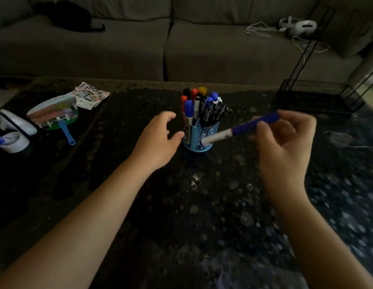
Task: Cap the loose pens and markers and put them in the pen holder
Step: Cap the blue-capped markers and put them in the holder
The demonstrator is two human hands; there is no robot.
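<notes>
A light blue pen holder [208, 133] stands mid-table, packed with several capped pens and markers [199, 103] in black, red, orange, yellow and blue. My right hand [285, 147] holds a marker [239, 129] with a blue cap and white barrel, tilted, its white end down in front of the holder. My left hand [158, 138] hovers just left of the holder with fingers relaxed and spread, thumb close to the holder's side, holding nothing.
On the dark speckled table [181, 205], at the left, lie a round hand fan [54, 113] with a blue handle, a printed sheet [91, 94] and a white object [12, 132]. A black wire rack [319, 94] stands back right. A grey sofa [160, 49] lies beyond.
</notes>
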